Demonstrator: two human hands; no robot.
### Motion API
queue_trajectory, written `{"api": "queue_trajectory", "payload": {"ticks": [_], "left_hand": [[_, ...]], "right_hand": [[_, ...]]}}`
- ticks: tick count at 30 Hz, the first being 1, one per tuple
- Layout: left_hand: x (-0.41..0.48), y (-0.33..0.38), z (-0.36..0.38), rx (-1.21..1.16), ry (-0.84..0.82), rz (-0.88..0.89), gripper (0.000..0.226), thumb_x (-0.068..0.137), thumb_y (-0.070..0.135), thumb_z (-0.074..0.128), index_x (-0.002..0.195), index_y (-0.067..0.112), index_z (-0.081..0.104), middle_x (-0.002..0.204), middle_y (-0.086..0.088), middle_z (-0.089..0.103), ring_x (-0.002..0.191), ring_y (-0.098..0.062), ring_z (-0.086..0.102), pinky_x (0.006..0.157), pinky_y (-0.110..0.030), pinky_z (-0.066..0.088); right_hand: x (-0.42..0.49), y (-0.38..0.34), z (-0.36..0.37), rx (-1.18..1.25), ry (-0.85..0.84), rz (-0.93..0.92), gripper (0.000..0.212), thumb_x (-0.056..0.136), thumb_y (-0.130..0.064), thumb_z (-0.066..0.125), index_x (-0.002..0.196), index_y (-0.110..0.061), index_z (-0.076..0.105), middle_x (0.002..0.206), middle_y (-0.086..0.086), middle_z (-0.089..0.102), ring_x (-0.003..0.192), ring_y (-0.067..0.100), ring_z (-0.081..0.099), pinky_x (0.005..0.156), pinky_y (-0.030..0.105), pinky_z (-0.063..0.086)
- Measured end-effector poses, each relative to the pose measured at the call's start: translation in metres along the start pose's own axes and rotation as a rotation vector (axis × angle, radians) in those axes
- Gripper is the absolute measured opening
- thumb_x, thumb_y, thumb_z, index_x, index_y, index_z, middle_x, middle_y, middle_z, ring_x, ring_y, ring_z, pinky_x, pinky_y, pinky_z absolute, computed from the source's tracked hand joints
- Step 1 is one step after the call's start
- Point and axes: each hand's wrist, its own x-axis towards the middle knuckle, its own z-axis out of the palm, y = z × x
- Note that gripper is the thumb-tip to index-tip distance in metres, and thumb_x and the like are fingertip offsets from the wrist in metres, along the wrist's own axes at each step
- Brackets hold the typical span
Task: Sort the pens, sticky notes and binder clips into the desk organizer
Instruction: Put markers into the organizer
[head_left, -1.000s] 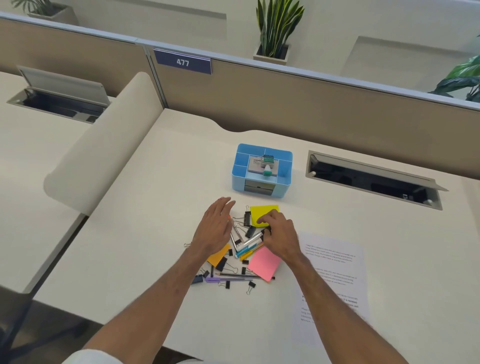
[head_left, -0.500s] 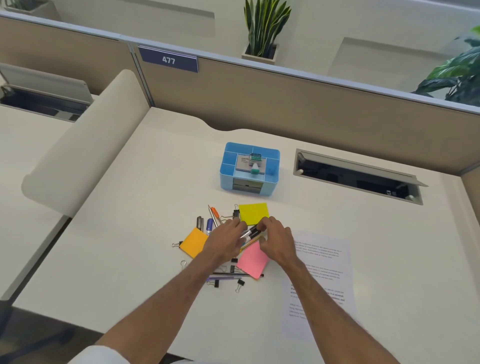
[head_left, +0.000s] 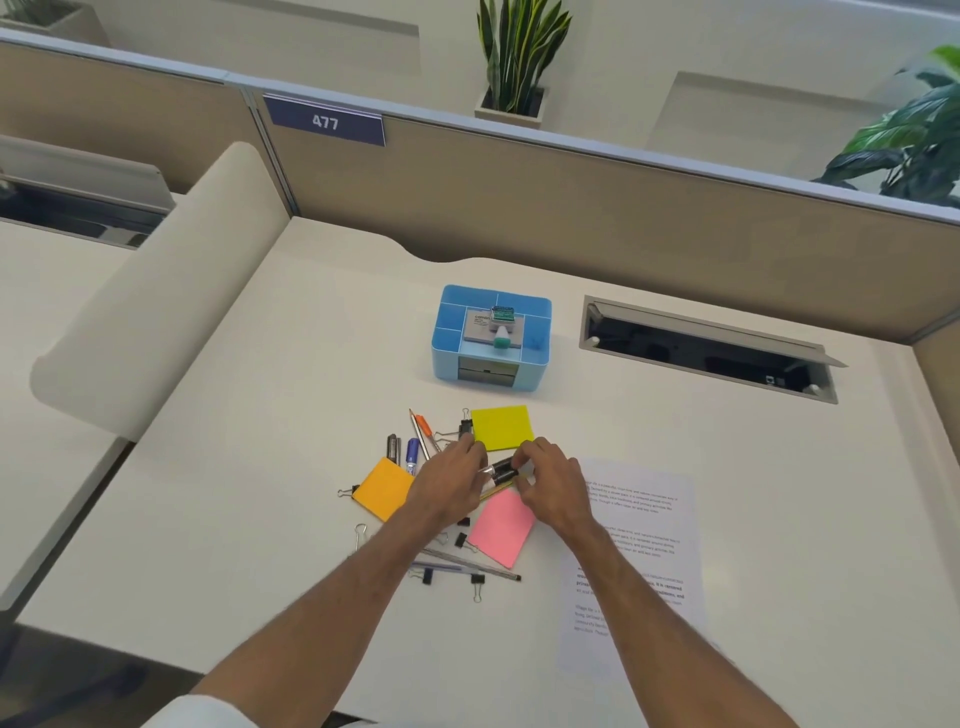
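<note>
- On desk, near blue desk organizer (head_left: 535, 364): sticky notes (head_left: 502, 427), binder clips (head_left: 478, 579), loose pens (head_left: 393, 448), all unsorted.
- Pinched between left hand (head_left: 449, 486) and right hand (head_left: 558, 486): dark pens (head_left: 501, 472) (over the pile).
- Nothing filed yet.

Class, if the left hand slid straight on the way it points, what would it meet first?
Probably the black binder clip just beyond the left hand, which grips pens; then the yellow sticky notes beside the clip. Depth is unclear.
</note>
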Motion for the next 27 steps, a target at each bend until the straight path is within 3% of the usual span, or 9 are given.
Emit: {"api": "queue_trajectory", "payload": {"ticks": [4, 9, 12, 14, 17, 19, 22, 27], "left_hand": [[-0.001, -0.006, -0.004, -0.046, 0.014, -0.030, 0.022, 0.114, 0.028, 0.047, 0.125, 0.012, 0.056, 0.126, -0.008, 0.058, 0.110, -0.027, 0.061, 0.086, -0.044, 0.055], [-0.004, -0.012, -0.011, -0.129, 0.087, -0.024, 0.019, 0.115, 0.031, 0.045, 0.126, 0.016, 0.050, 0.118, -0.005, 0.065, 0.104, -0.025, 0.063, 0.079, -0.042, 0.055], [-0.002, -0.010, -0.016, -0.162, 0.144, 0.008, 0.031, 0.116, 0.030, 0.040, 0.145, 0.019, 0.043, 0.115, -0.003, 0.067, 0.095, -0.021, 0.064, 0.071, -0.040, 0.055], [0.002, -0.006, -0.021, -0.186, 0.176, 0.019, 0.045, 0.116, 0.028, 0.040, 0.160, 0.022, 0.032, 0.102, 0.001, 0.065, 0.077, -0.012, 0.058, 0.061, -0.033, 0.048], [0.012, 0.006, -0.033, -0.235, 0.236, 0.056, 0.064, 0.114, 0.024, 0.043, 0.171, 0.022, 0.014, 0.082, 0.004, 0.055, 0.061, -0.010, 0.049, 0.054, -0.030, 0.038], [0.022, 0.016, -0.043, -0.280, 0.315, 0.070, 0.061, 0.113, 0.024, 0.045, 0.167, 0.027, 0.018, 0.078, 0.006, 0.052, 0.058, -0.010, 0.049, 0.052, -0.029, 0.040], [0.043, 0.031, -0.060, -0.331, 0.423, 0.081, 0.048, 0.111, 0.024, 0.048, 0.155, 0.030, 0.030, 0.079, 0.007, 0.053, 0.058, -0.018, 0.054, 0.052, -0.040, 0.050], [0.080, 0.053, -0.086, -0.382, 0.514, 0.078, 0.032, 0.116, 0.029, 0.041, 0.148, 0.025, 0.036, 0.103, -0.007, 0.070, 0.076, -0.024, 0.070, 0.065, -0.045, 0.064]], "right_hand": [[-0.001, -0.002, 0.000, 0.023, -0.005, 0.017, 0.024, 0.099, -0.023, 0.066, 0.123, -0.024, 0.063, 0.124, -0.008, 0.061, 0.121, 0.019, 0.056, 0.097, 0.039, 0.043], [0.001, -0.006, 0.000, 0.029, -0.043, -0.004, 0.028, 0.103, -0.029, 0.064, 0.130, -0.030, 0.067, 0.130, -0.006, 0.059, 0.124, 0.017, 0.056, 0.101, 0.038, 0.042], [0.003, -0.007, 0.000, 0.027, -0.035, -0.013, 0.018, 0.102, -0.028, 0.066, 0.120, -0.026, 0.070, 0.128, -0.005, 0.058, 0.123, 0.019, 0.055, 0.099, 0.039, 0.042], [0.004, -0.006, -0.003, 0.065, -0.039, -0.018, 0.016, 0.100, -0.027, 0.068, 0.116, -0.024, 0.069, 0.126, -0.006, 0.061, 0.120, 0.019, 0.057, 0.101, 0.040, 0.044], [0.006, -0.001, -0.013, 0.321, -0.015, 0.012, 0.012, 0.094, -0.019, 0.076, 0.105, -0.018, 0.072, 0.112, -0.005, 0.074, 0.100, 0.022, 0.066, 0.098, 0.045, 0.051], [0.008, 0.002, -0.023, 0.519, 0.059, 0.066, 0.011, 0.090, -0.012, 0.079, 0.099, -0.011, 0.071, 0.099, 0.002, 0.078, 0.089, 0.026, 0.070, 0.090, 0.047, 0.056], [0.015, 0.008, -0.039, 0.688, 0.274, 0.137, 0.009, 0.088, -0.002, 0.077, 0.093, -0.006, 0.069, 0.089, 0.007, 0.077, 0.085, 0.029, 0.071, 0.085, 0.049, 0.056], [0.037, 0.023, -0.074, 0.755, 0.606, 0.129, 0.010, 0.091, -0.001, 0.071, 0.091, -0.009, 0.066, 0.083, 0.002, 0.072, 0.078, 0.024, 0.070, 0.074, 0.045, 0.056]]}}
